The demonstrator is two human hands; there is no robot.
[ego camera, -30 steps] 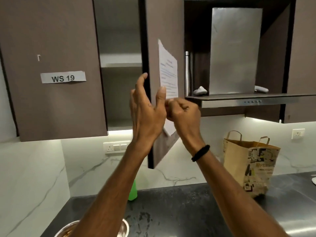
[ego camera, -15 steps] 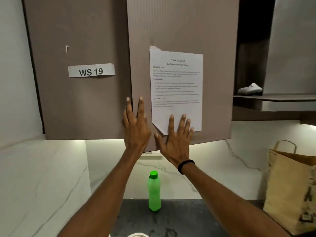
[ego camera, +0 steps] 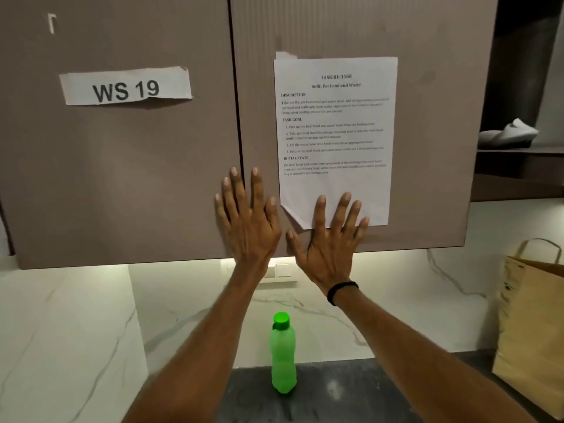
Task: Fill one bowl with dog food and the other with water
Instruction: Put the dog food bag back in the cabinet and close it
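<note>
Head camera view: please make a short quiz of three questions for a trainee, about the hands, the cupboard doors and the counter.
1. True or false: the left hand and the right hand both lie flat, fingers straight, against the cupboard doors.
2. What stands on the dark counter below the hands? A) a green bottle B) a red mug C) a glass jar
3. Fill in: the label on the left door reads ___.
Key: 1 true; 2 A; 3 WS 19.
</note>
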